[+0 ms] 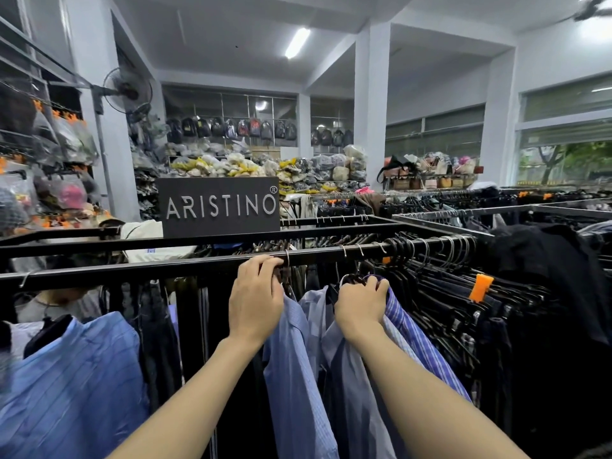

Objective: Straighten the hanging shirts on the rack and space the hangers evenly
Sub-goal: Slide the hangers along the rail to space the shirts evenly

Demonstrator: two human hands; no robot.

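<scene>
Black metal rail (185,267) is carrying the hanging shirts across the foreground. Left hand (256,298) is reaching up to the rail, its fingers (265,264) curling round a hanger hook (286,256) at the bar. Right hand (361,304) is sitting lower, fingers clenching the collar area of a purple striped shirt (417,336). Pale blue shirt (294,359) is hanging between the two hands. Blue shirt (76,376) is hanging well apart to the left. Dark garments on black hangers (430,283) are crowding the rail on the right. ARISTINO sign (220,207) is standing behind.
</scene>
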